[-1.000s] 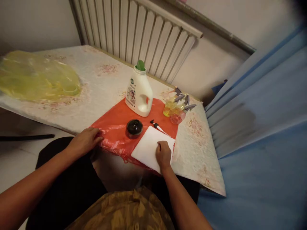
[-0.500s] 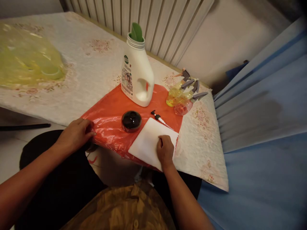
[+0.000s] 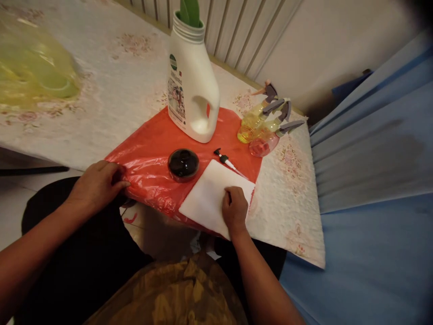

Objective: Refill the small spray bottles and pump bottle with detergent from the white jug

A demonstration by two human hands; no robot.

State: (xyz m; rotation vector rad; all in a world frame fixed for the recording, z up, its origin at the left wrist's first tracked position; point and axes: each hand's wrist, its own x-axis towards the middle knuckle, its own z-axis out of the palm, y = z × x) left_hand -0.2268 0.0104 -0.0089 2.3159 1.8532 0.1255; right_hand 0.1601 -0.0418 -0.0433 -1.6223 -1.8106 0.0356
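Observation:
A red plastic sheet (image 3: 142,149) lies over the table's near side. At its left corner my left hand (image 3: 98,183) is closed, thumb and fingers pinching the edge. My right hand (image 3: 234,207) rests as a loose fist on a white square of paper or cloth (image 3: 203,198), with nothing visible in it. Left of the white square stands a dark round bottle (image 3: 183,164), seen from above. A black-and-white pump top (image 3: 225,159) lies just beyond the square's far edge. Behind them rises a large white jug (image 3: 192,85) with a green scoop or funnel (image 3: 190,13) in its mouth.
Several spray bottles (image 3: 264,145), yellow and pink with grey triggers, are grouped at the right. A yellowish clear plastic bag (image 3: 37,63) lies at the far left on the floral tablecloth (image 3: 111,85). A blue curtain (image 3: 372,180) hangs beside the table's right edge.
My view has tilted and come slightly closer, so things appear shifted. Both hands keep their places, the left on the red sheet's edge and the right on the white square.

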